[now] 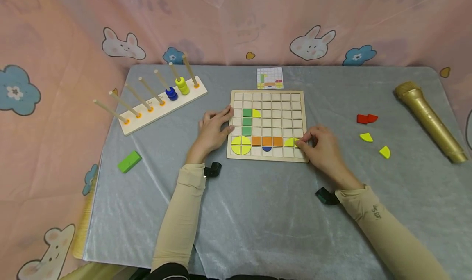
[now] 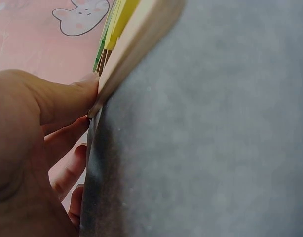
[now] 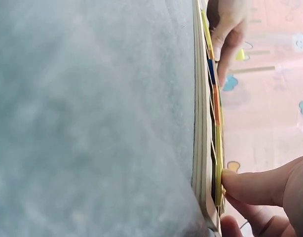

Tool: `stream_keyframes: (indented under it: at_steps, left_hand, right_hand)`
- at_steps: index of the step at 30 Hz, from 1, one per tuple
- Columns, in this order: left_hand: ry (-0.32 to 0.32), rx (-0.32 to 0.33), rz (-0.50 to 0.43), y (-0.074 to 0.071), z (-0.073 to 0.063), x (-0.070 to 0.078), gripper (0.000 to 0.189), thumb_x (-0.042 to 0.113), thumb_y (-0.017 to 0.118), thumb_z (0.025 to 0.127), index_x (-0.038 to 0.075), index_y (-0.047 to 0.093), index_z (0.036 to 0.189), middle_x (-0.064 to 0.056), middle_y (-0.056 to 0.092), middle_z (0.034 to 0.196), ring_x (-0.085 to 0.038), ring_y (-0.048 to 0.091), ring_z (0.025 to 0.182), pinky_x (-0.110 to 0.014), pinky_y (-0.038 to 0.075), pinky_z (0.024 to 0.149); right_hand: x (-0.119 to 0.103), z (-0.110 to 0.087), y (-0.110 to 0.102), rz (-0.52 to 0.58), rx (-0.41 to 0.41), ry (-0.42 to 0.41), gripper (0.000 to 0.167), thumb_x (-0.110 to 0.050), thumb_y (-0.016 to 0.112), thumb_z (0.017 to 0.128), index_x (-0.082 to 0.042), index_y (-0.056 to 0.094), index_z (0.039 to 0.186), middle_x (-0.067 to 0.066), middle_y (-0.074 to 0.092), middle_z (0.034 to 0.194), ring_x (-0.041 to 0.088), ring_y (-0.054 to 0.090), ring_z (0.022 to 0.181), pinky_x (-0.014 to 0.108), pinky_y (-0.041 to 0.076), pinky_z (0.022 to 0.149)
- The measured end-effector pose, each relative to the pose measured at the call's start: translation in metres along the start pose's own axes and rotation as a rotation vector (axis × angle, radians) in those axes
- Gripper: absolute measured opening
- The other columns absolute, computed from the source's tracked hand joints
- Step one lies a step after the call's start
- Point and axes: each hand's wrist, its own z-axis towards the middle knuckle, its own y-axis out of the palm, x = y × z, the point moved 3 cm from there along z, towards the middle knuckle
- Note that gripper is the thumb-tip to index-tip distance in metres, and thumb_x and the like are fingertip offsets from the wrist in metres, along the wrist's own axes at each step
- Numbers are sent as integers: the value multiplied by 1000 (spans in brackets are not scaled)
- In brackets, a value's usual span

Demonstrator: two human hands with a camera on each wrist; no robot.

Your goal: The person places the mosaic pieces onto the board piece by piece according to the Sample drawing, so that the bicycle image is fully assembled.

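A wooden grid board (image 1: 267,160) lies on the table with coloured pieces in its cells. My left hand (image 1: 215,129) rests at its left edge, thumb and fingertips touching the frame; the left wrist view shows the thumb (image 2: 67,101) against the wood. At the board's lower right, my right hand (image 1: 324,149) pinches a yellow quarter-circle piece (image 1: 296,142) between thumb and index finger, beside another yellow piece (image 1: 289,142). The same row holds orange squares (image 1: 267,141) and a yellow circle (image 1: 241,145). Green squares (image 1: 247,121) form a column above; a blue half-circle (image 1: 267,148) sits below the orange.
A small pattern card (image 1: 270,78) lies behind the board. Loose red pieces (image 1: 362,119) and yellow pieces (image 1: 366,137) are to the right, near a gold microphone (image 1: 429,120). On the left are a peg stand (image 1: 173,107) with rings and a green block (image 1: 129,162).
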Motion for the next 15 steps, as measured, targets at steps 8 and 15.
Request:
stream_keyframes:
  at_steps: [8, 15]
  left_hand:
    - [-1, 2, 1, 1, 0, 0, 59, 26, 62, 108, 20, 42, 163, 10, 28, 175, -29, 29, 151, -54, 23, 113]
    - [-3, 0, -4, 1, 0, 0, 59, 26, 62, 108, 20, 41, 163, 11, 27, 175, -30, 28, 152, -55, 22, 113]
  right_hand:
    - [1, 2, 2, 54, 12, 14, 17, -2, 78, 92, 5, 66, 83, 25, 60, 105, 33, 46, 94, 37, 30, 81]
    - [22, 1, -16, 41, 53, 49, 16, -7, 76, 96, 6, 67, 91, 23, 62, 103, 28, 47, 93, 32, 33, 82]
